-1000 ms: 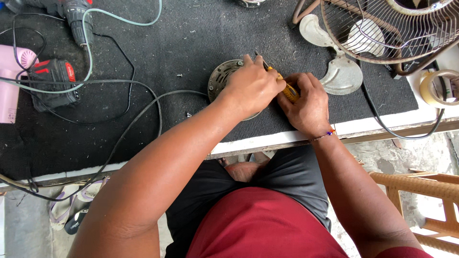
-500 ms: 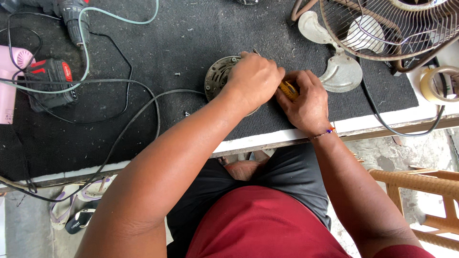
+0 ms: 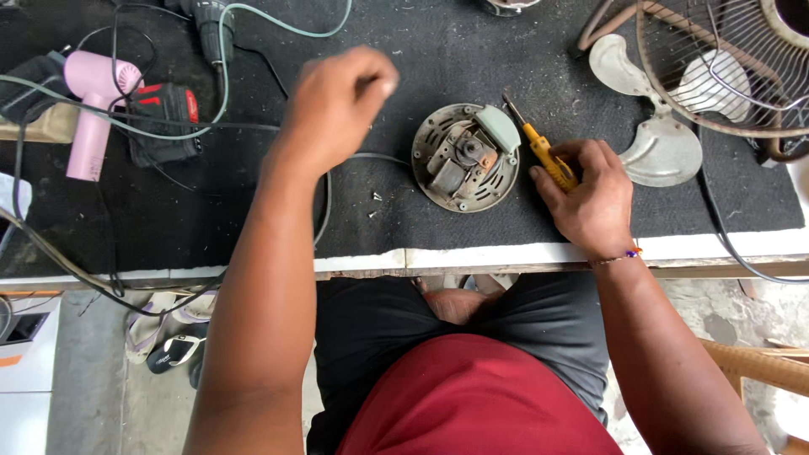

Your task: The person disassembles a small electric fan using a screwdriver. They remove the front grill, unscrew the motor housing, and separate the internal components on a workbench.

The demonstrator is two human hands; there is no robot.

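A round metal fan motor [image 3: 464, 157] lies on the black mat, its coil and a pale green part on top. My right hand [image 3: 586, 196] rests just right of it, gripping a yellow-handled screwdriver [image 3: 540, 151] whose tip points up-left past the motor's rim. My left hand [image 3: 335, 103] hovers left of the motor, fingers curled; whether it holds something small is unclear. Small screws [image 3: 375, 201] lie on the mat between my left arm and the motor.
A pink hair dryer [image 3: 90, 109], a red-and-black battery pack [image 3: 168, 119], a drill [image 3: 209, 29] and tangled cables fill the left. Grey fan blades [image 3: 657, 135] and a wire fan guard [image 3: 716, 59] sit right. The table's white edge [image 3: 472, 255] runs in front of me.
My left hand has lifted off the motor and swung left, uncovering it. My right hand has drawn back a little with the screwdriver.
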